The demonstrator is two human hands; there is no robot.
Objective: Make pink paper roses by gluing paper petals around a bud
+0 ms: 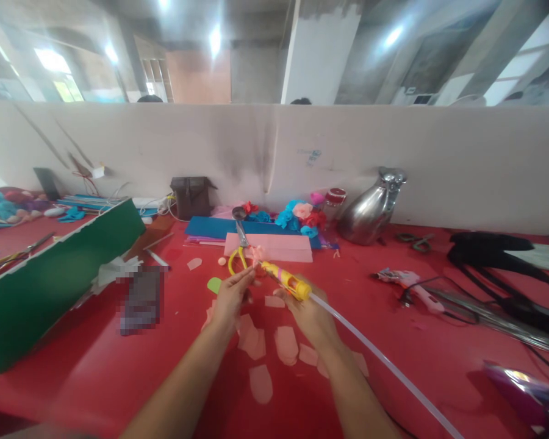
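My right hand [307, 311] grips a yellow glue gun [286, 281] with a long clear glue stick [384, 361] trailing back to the lower right. The gun's nozzle points up-left at a small pink paper flower [257, 254]. My left hand [231, 295] pinches the stem just below that flower, fingers pressed together. Several cut pink paper petals [285, 344] lie on the red table [384, 329] beneath both hands. Yellow-handled scissors [238, 244] rest just beyond the flower.
A green board [50, 280] leans at the left. Folded pink and blue paper sheets [269, 244], finished paper flowers [299, 214] and a steel jug [370, 210] stand along the white partition. Another glue gun [409, 286] and black cables [498, 268] lie at right.
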